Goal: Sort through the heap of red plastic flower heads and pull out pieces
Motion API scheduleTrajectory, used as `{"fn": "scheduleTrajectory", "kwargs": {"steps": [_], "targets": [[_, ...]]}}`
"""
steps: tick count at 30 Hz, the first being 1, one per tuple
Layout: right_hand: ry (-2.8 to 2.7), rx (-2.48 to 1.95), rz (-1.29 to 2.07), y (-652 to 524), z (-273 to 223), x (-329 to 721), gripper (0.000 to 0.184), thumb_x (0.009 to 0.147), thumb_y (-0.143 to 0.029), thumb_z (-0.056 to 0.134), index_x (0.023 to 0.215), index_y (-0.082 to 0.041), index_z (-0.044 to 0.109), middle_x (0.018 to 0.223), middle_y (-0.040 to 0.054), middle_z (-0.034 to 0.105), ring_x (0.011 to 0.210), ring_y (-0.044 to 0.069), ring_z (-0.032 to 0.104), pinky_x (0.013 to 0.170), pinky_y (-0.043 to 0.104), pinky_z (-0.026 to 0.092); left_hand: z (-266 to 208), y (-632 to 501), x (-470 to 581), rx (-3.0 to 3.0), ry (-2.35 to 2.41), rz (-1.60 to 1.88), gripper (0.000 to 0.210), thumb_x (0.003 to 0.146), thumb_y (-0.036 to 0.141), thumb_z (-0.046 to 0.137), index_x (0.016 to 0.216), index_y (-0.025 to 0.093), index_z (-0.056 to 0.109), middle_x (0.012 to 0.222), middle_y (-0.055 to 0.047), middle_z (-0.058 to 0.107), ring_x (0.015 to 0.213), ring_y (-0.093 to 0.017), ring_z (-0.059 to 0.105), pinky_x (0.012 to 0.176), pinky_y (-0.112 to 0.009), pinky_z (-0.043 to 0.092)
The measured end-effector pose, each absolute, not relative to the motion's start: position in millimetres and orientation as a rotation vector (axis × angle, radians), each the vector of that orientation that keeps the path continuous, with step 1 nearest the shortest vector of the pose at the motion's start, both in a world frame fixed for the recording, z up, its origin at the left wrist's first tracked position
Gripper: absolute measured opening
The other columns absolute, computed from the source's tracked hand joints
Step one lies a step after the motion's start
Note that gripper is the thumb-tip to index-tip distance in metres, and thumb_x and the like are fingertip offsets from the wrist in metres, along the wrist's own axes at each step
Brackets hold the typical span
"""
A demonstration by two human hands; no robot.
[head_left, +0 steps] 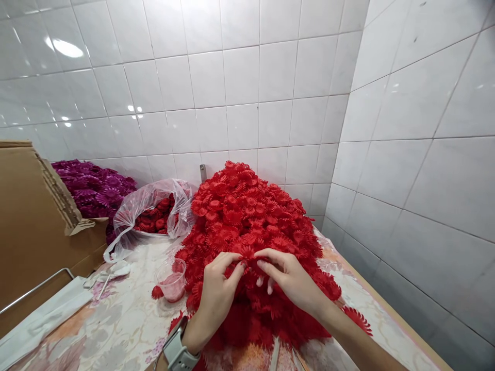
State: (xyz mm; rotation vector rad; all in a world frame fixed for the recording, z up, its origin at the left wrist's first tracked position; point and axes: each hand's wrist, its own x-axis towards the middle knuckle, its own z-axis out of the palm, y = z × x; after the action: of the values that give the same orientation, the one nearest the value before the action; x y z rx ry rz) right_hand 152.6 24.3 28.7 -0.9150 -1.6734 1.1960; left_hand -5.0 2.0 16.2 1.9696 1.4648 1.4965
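Note:
Both of my hands meet in front of a tall heap of red fabric flowers [247, 206]. Between them is one red flower [247, 252], its fringed petals showing between the fingertips. My left hand [221, 283] pinches its left side with thumb and forefinger; a watch with a pale strap is on that wrist. My right hand [284, 275] pinches the right side, its other fingers curled loosely below. A small clear plastic cup [172, 281] with pinkish residue stands left of my left hand. The flower's underside is hidden.
A clear plastic bag [180, 203] of darker red pieces lies behind the cup. Purple flowers [96, 188] are piled farther left, behind a cardboard box [34, 201]. A loose red fringed strip [358, 320] lies on the flowered tablecloth [127, 319]. Tiled walls stand behind and right.

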Motion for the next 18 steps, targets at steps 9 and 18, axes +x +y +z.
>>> {"fn": "scheduleTrajectory", "kwargs": {"steps": [9, 18], "targets": [[-1.189, -0.952, 0.88, 55.3, 32.9, 185.0, 0.031, 0.067, -0.044, 0.065, 0.081, -0.018, 0.058, 0.08, 0.0049, 0.063, 0.075, 0.019, 0.062, 0.065, 0.031, 0.053, 20.7, 35.1, -51.3, 1.954, 1.889, 1.711, 0.025, 0.075, 0.022, 0.051, 0.095, 0.019, 0.066, 0.097, -0.008, 0.064, 0.092, -0.023, 0.054, 0.085, -0.04, 0.042], [-1.341, -0.86, 1.069, 43.4, 27.3, 166.4, 0.034, 0.065, -0.046, 0.066, 0.083, -0.017, 0.065, 0.083, 0.0041, 0.066, 0.081, 0.021, 0.062, 0.078, 0.037, 0.052, 22.7, 16.0, -25.3, 2.216, 1.537, 1.656, 0.022, 0.079, 0.017, 0.049, 0.095, 0.023, 0.064, 0.094, -0.004, 0.063, 0.092, -0.018, 0.055, 0.083, -0.033, 0.045]]}}
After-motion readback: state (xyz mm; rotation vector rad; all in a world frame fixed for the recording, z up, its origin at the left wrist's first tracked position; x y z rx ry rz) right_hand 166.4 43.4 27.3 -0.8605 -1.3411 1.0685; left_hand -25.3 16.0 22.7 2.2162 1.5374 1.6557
